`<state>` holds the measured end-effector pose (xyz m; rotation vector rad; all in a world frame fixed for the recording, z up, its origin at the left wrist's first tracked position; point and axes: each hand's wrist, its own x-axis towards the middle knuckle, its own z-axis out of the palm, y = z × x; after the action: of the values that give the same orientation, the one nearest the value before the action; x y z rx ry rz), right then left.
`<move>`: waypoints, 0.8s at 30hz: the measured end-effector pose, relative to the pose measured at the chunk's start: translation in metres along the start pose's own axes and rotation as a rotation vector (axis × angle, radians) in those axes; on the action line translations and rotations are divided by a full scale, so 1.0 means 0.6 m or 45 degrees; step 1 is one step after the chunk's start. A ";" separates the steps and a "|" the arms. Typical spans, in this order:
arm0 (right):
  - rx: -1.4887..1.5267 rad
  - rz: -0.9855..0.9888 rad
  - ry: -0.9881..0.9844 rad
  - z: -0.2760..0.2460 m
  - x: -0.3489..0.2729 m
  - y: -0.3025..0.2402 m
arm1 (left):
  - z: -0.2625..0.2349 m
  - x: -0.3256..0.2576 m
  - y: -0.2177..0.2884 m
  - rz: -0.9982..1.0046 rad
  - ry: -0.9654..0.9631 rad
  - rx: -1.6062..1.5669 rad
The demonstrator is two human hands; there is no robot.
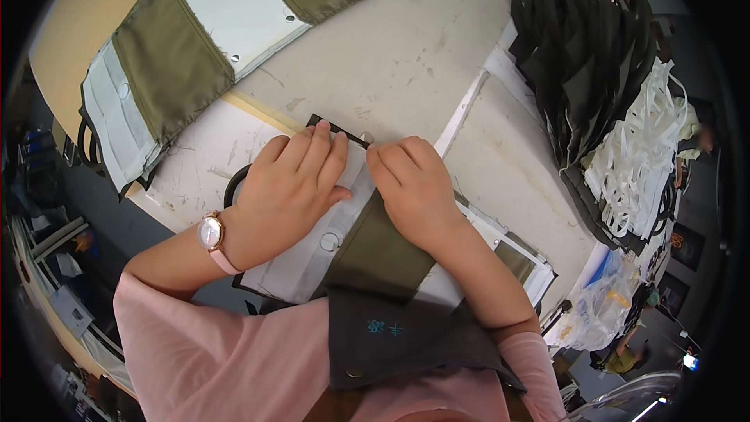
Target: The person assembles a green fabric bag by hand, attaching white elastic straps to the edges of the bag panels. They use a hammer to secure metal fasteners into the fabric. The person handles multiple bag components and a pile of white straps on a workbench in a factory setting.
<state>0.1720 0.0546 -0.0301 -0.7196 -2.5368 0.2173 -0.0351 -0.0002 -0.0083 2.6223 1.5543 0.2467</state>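
A fabric panel (379, 254) of olive cloth and white material lies on the table in front of me, with dark edging (341, 130) along its far end. My left hand (289, 187), wearing a watch (211, 232), rests flat on the white part, fingers stretched toward that edging. Beside it, my right hand (416, 191) has its fingers bent together and pinches the edging's right end. A round ring-like fitting (330, 241) shows on the white strip below my left hand. A black loop handle (233, 186) sticks out left of the panel, partly under my hand.
A similar long olive and white panel (180, 62) lies at the far left of the table (391, 55). Dark straps (582, 62) are heaped at the far right, beside white straps (637, 160). Nearer stands a clear plastic bag (598, 309). Another person (623, 359) is at the lower right.
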 end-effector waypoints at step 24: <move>0.347 0.821 -0.022 -0.025 -0.009 -0.015 | 0.005 0.008 0.026 0.137 0.062 0.014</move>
<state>0.1792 0.0444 -0.0168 -1.3953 -2.1462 0.7658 -0.0190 -0.0033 -0.0086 2.7318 1.4339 0.3131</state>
